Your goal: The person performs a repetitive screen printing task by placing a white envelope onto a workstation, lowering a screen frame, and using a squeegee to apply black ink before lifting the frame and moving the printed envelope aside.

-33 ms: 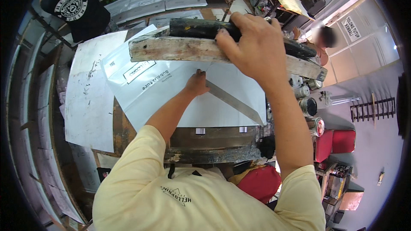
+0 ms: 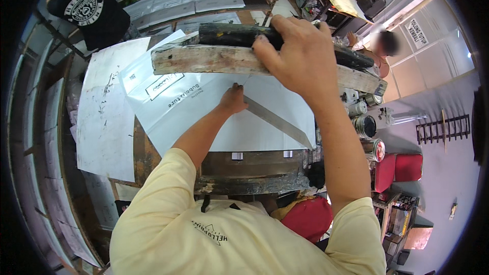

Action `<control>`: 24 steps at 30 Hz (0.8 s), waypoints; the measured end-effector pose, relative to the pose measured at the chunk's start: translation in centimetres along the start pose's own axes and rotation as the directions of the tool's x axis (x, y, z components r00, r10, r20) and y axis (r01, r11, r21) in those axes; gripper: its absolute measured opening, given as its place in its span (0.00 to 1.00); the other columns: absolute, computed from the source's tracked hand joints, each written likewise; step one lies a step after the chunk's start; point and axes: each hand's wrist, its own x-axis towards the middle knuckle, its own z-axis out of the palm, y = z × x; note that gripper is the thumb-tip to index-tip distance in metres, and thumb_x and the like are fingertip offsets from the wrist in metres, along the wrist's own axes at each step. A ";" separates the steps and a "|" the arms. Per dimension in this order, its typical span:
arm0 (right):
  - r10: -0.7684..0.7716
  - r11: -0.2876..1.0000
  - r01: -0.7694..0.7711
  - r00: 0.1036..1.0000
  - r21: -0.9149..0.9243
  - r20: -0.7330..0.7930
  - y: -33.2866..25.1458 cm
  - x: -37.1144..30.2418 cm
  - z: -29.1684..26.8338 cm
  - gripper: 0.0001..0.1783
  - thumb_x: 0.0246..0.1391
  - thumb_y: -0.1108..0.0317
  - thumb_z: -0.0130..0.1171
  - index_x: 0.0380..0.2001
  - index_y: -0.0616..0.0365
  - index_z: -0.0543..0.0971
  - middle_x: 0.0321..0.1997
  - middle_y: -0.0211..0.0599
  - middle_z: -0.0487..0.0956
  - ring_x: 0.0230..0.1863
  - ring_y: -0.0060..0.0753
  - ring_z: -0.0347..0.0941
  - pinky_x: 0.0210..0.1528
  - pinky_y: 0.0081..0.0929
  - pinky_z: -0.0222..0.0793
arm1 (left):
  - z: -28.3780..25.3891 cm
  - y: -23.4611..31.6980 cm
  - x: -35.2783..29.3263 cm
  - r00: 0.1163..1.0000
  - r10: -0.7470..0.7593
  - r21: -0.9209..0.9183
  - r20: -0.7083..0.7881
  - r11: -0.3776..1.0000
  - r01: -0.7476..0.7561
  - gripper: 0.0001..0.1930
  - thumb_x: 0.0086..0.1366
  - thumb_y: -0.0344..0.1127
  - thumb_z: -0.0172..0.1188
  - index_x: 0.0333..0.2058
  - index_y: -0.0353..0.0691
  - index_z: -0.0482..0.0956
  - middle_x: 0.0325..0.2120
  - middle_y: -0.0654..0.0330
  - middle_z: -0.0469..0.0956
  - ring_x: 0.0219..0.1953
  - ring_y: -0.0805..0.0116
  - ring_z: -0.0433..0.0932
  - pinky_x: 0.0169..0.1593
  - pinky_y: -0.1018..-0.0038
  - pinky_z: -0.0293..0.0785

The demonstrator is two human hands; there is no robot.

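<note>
A black bar [image 2: 232, 34] is gripped by the fingers of the right hand [image 2: 300, 53], the thumb being pressed to its near side. Along the bar a pale, stained wooden beam [image 2: 204, 60] is carried, and both are held up over the far part of a large white sheet [image 2: 214, 130]. The left hand [image 2: 234, 99] is set on the sheet with its fingers drawn together; whether anything is pinched by them cannot be told. From beside that hand a grey strip [image 2: 280, 125] is seen running slantwise across the sheet toward its near right corner. Dark print is borne by the sheet's left part. The sheet is supported by a table [image 2: 254, 165], on whose dark near margin two small white pieces [image 2: 237, 156] are placed. To the left a marked white board [image 2: 104, 122] is partly overlapped by the sheet; to the right, jars [image 2: 364, 126] are lined up. Farther off, a person in a black shirt [image 2: 84, 12] is seen at the upper left.
</note>
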 end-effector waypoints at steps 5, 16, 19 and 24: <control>0.014 1.000 -0.014 1.000 0.003 -0.006 -0.1 -0.7 0.3 0.25 0.53 0.44 0.63 0.28 0.59 0.85 0.30 0.41 0.84 0.38 0.45 0.80 0.49 0.48 0.64 | 1.8 -0.2 0.6 0.987 -0.111 -0.129 -0.115 0.987 0.096 0.24 0.60 0.38 0.70 0.51 0.31 0.77 0.48 0.43 0.83 0.52 0.44 0.83 0.56 0.54 0.81; 0.029 0.998 -0.030 0.999 -0.047 -0.015 0.7 -0.1 0.4 0.24 0.54 0.45 0.61 0.30 0.59 0.86 0.31 0.41 0.85 0.38 0.46 0.82 0.50 0.50 0.65 | 1.0 2.2 2.0 0.975 -0.222 -0.099 -0.030 0.971 0.218 0.22 0.71 0.39 0.50 0.59 0.33 0.74 0.46 0.41 0.85 0.50 0.41 0.85 0.54 0.50 0.80; 0.030 0.999 -0.029 1.000 -0.021 0.005 -0.2 1.1 0.0 0.24 0.54 0.47 0.61 0.37 0.59 0.86 0.33 0.45 0.84 0.38 0.51 0.81 0.51 0.50 0.67 | 0.3 2.9 4.9 0.986 -0.168 -0.187 -0.022 0.969 0.161 0.26 0.71 0.38 0.52 0.65 0.34 0.69 0.52 0.35 0.81 0.55 0.37 0.81 0.58 0.50 0.79; 0.060 0.998 -0.056 0.993 -0.039 0.101 0.2 2.1 -0.4 0.24 0.54 0.48 0.60 0.37 0.60 0.84 0.33 0.49 0.83 0.38 0.56 0.80 0.47 0.48 0.68 | 0.2 10.6 10.3 0.999 -0.018 -0.837 0.028 0.546 0.034 0.26 0.74 0.45 0.56 0.64 0.35 0.69 0.53 0.42 0.80 0.56 0.46 0.81 0.58 0.57 0.78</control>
